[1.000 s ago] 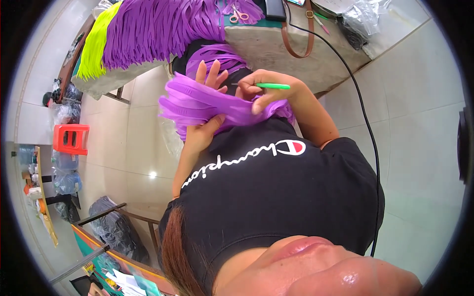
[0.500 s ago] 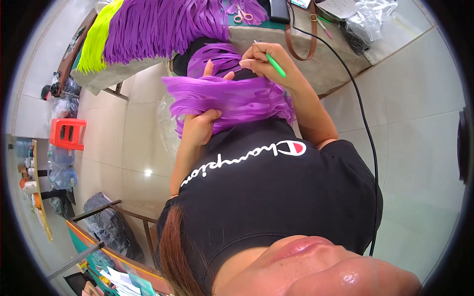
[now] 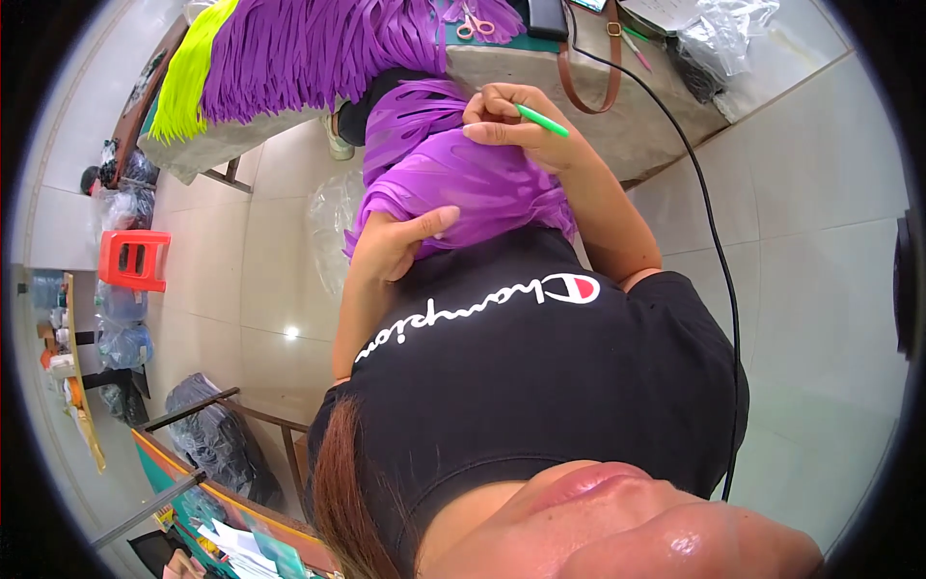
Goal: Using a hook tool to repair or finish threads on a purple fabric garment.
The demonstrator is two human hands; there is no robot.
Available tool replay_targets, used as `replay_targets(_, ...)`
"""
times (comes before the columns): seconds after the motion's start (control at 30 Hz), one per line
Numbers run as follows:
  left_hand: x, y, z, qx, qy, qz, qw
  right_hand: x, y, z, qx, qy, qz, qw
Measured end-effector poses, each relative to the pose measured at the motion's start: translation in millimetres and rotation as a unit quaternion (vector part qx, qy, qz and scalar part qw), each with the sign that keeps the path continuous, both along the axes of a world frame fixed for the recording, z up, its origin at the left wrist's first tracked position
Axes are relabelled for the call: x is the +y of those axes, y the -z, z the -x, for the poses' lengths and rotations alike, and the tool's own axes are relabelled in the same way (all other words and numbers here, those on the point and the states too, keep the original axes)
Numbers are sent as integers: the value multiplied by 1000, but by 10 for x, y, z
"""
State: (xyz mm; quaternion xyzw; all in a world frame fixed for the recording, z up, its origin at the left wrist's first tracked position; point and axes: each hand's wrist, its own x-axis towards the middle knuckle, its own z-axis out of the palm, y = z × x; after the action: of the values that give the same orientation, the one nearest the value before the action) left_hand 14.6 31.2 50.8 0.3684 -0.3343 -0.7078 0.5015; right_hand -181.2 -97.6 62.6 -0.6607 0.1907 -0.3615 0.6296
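A thin, slightly see-through purple fringed sheet [image 3: 482,179], cut into narrow strips, drapes over my lap. My left hand [image 3: 391,246] holds its near left edge, the thumb stretched out on top and the fingers hidden beneath the sheet. Above its far right part, my right hand [image 3: 511,118] is closed around a slim green-handled tool [image 3: 542,121], whose handle sticks out to the right. The tool's tip is hidden, so its kind cannot be told. The right fingertips are by the strips; contact is unclear.
Ahead, a worktable [image 3: 511,75] bears purple fringe [image 3: 318,58], yellow-green fringe [image 3: 198,68], pink-handled scissors [image 3: 475,26] and a black case [image 3: 547,19]. A brown strap [image 3: 590,106] hangs over its edge. A black cable [image 3: 709,212] runs down my right. A red stool [image 3: 135,261] stands left.
The purple sheet's raised flap has dropped onto my lap, covering my left fingers that showed before. My left thumb has lifted and stretched rightward. The green handle has tilted flatter.
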Motion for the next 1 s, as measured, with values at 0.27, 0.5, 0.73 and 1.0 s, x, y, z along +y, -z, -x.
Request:
replay_targets(0.27,65,140,58,15,-55,80,995,-78,234,-51,126,-153,20,980)
replay_targets(0.5,77,-3,123,-94,-43,257,961,-85,230,-97,95,-193,34,976)
replay_targets(0.73,127,-80,26,-223,-45,41,973,-193,93,0,-65,62,-3,996)
replay_targets(1.0,14,170,-7,206,-72,120,969,-192,-120,64,-10,53,46,997)
